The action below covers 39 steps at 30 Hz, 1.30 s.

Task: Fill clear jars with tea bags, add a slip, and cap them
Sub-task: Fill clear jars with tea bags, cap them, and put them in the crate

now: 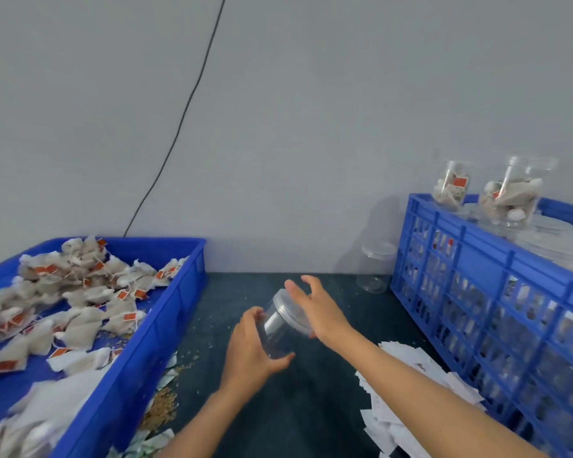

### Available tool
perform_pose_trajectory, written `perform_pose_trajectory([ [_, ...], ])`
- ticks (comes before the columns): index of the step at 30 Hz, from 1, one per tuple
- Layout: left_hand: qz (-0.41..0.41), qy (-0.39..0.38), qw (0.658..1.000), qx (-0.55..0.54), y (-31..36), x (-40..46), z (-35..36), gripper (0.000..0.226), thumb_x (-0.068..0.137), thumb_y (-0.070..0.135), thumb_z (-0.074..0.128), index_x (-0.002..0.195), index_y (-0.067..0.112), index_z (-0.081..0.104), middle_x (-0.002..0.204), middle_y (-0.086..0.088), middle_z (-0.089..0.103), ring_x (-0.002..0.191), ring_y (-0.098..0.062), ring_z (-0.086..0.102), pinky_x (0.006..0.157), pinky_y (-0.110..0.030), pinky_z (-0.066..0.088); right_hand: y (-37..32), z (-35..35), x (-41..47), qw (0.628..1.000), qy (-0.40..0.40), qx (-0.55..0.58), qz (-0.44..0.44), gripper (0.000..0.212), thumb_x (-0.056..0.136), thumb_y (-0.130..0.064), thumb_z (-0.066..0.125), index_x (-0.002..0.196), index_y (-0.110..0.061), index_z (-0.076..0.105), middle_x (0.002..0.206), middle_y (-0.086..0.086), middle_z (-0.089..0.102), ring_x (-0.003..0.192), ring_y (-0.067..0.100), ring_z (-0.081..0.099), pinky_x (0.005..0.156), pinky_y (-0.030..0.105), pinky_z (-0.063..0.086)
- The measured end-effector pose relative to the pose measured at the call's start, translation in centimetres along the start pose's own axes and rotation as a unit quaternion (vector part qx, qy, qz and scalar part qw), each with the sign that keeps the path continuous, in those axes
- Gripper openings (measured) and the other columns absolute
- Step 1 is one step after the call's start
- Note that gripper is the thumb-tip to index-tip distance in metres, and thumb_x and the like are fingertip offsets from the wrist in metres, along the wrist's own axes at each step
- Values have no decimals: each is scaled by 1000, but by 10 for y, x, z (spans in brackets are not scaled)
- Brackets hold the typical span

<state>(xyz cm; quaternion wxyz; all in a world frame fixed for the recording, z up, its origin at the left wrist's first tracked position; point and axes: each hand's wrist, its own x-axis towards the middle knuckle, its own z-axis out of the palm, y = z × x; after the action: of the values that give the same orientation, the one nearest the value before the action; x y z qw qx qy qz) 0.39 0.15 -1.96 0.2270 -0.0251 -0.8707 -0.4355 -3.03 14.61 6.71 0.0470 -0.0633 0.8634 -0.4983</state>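
The head view looks down on a dark table (298, 408) set against a grey wall (311, 110). In the middle, above the table, the left hand (248, 353) curls its fingers and thumb around the body of a clear jar (275, 335), which is tilted with its top toward the far right. The jar looks empty. The right hand (318, 309) rests its palm on the jar's clear lid (286, 307), with the fingers spread and loosely bent over the rim; whether they actually clamp the lid I cannot tell.

On the left stands a blue tray (166, 312) heaped with tea bags (80, 292) bearing small orange tags. Crumbs and scraps (161, 404) lie on the table just beside the tray. On the right stands a blue crate (477, 259) with slotted walls, and two filled jars (506, 196) sit on top of its contents. Another empty jar (376, 267) with a lid stands by the wall, just left of the crate. A pile of white paper slips (407, 388) lies near the right forearm, in front of the crate. A black cable (186, 110) runs down the wall.
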Motion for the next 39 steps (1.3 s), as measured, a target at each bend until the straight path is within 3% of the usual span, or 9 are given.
perform_pose_trajectory([
  [4, 27, -17, 999, 38, 1, -5, -3, 90, 58, 43, 85, 135, 25, 41, 123, 16, 49, 111, -3, 47, 92, -20, 42, 5, 22, 2, 967, -9, -251, -48, 74, 86, -75, 31, 139, -25, 31, 133, 7, 37, 110, 32, 54, 91, 40, 47],
  [16, 51, -159, 984, 58, -2, 19, -25, 77, 48, 56, 80, 114, 38, 46, 97, 21, 61, 88, -1, 59, 78, -22, 51, 25, 12, -10, 934, 5, -301, -191, 40, 99, -54, 18, 132, -35, 29, 115, 6, 43, 89, 23, 54, 82, 37, 51],
  [20, 21, -246, 969, -8, -10, 21, -35, 75, 53, 46, 87, 117, 43, 47, 104, 17, 67, 98, -4, 63, 88, -31, 52, 9, -6, -7, 813, -115, -439, -364, 40, 99, -47, 30, 136, -32, 31, 124, 5, 39, 102, 29, 43, 98, 41, 36],
  [24, 20, -245, 969, -2, -7, 20, -37, 73, 54, 47, 85, 117, 35, 50, 109, 11, 65, 102, -9, 62, 90, -34, 51, -7, -25, -5, 679, -135, -542, -476, 49, 97, -34, 35, 145, -29, 27, 146, 10, 28, 134, 29, 26, 114, 41, 20],
  [27, 20, -236, 971, 31, -2, 18, -32, 68, 52, 56, 81, 108, 44, 45, 99, 19, 63, 93, 0, 60, 80, -21, 50, -11, -24, -12, 817, -134, -436, -354, 55, 96, -57, 31, 145, -41, 13, 147, 2, 26, 135, 25, 31, 110, 43, 30],
  [29, 20, -228, 972, 48, 1, 17, -31, 77, 50, 61, 79, 114, 41, 42, 94, 22, 60, 89, 2, 58, 74, -16, 45, -13, -18, -13, 894, -95, -393, -191, 71, 85, -77, 18, 144, -39, 10, 139, 5, 38, 114, 28, 53, 88, 41, 45],
  [33, 24, -239, 968, 73, 5, 19, -31, 78, 49, 62, 79, 113, 36, 41, 95, 19, 59, 87, -3, 58, 73, -19, 47, -14, -28, -11, 926, -154, -342, -54, 72, 86, -74, 32, 141, -28, 25, 133, 7, 41, 104, 29, 59, 81, 39, 55],
  [36, 31, -248, 964, 93, 8, 20, -32, 76, 49, 64, 78, 108, 40, 38, 92, 23, 56, 84, -1, 56, 67, -13, 39, -16, -53, -9, 918, -275, -270, -91, 64, 86, -46, 64, 138, -41, 26, 134, 1, 35, 116, 18, 48, 98, 36, 47],
  [39, 41, -256, 959, 114, 12, 21, -30, 79, 50, 65, 77, 113, 39, 37, 96, 23, 56, 87, -3, 56, 69, -14, 39, -16, -66, -8, 912, -313, -245, -104, 88, 80, -31, 75, 141, -51, 15, 143, -4, 23, 134, 15, 30, 103, 31, 38],
])
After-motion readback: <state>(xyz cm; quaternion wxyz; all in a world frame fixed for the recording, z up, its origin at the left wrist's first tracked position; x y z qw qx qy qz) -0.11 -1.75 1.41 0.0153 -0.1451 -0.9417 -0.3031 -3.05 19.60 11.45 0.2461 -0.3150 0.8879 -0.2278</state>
